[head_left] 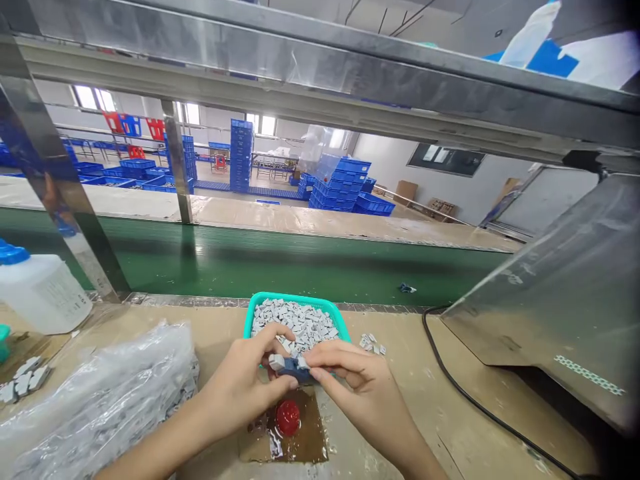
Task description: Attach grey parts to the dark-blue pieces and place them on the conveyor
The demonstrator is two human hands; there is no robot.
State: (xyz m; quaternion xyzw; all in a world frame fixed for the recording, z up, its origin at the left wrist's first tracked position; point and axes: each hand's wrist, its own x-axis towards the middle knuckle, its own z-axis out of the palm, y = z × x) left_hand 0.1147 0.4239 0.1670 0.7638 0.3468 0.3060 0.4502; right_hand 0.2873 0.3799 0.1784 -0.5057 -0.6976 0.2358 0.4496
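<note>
My left hand [243,383] grips a small dark blue part [294,368] with a light grey piece at its left end, thumb in front and fingers behind. The fingertips of my right hand [357,380] pinch a small light grey piece [302,362] against the top right of the blue part. Behind both hands stands a teal basket [295,298] filled with many small grey pieces [295,320]. Below the hands, a red round object [288,418] rests on a wet brown square [305,453].
A plastic bag of parts [115,393] and a white bottle with a blue cap [45,293] are at the left. Loose grey pieces [373,344] lie right of the basket. A black cable [465,393] and metal housing [560,300] are at the right, a green conveyor [300,270] beyond.
</note>
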